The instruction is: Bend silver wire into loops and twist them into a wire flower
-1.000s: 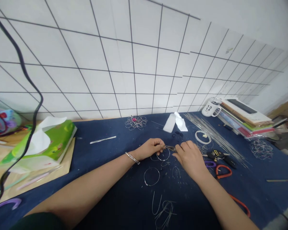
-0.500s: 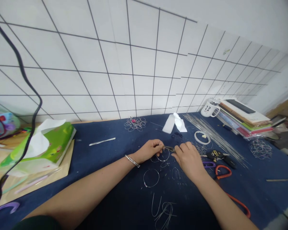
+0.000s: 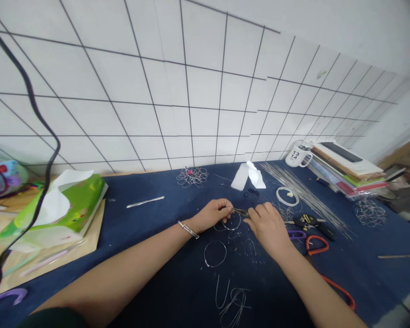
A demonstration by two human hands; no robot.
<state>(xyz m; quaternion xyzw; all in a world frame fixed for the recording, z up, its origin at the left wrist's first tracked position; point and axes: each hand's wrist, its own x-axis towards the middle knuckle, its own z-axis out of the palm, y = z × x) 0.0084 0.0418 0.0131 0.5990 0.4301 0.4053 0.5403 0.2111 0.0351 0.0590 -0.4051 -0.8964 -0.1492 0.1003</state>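
A thin wire ring [image 3: 238, 223] hangs from the pinched fingers of my left hand [image 3: 218, 212], which wears a bangle at the wrist. My right hand [image 3: 267, 227] is closed around a pair of pliers [image 3: 240, 212]; their handles are hidden in the palm. The plier tips meet the wire right at my left fingertips, where the exact contact is too small to make out. Below, on the dark blue cloth [image 3: 171, 255], lies another wire ring [image 3: 215, 253] with a few small beads. Bent wire pieces [image 3: 237, 300] lie closer to me.
Right of my hands lie black-handled cutters [image 3: 314, 223], purple scissors [image 3: 296, 234] and an orange handle [image 3: 317, 245]. Behind them are a wire coil [image 3: 287, 196] and long straight wires [image 3: 304, 196]. A mug [image 3: 298, 155] stands by stacked books [image 3: 348, 168]. A tissue pack [image 3: 78, 209] sits left.
Both hands hold nearly the same place, with the pliers still at the ring. The whole view has shifted very slightly.
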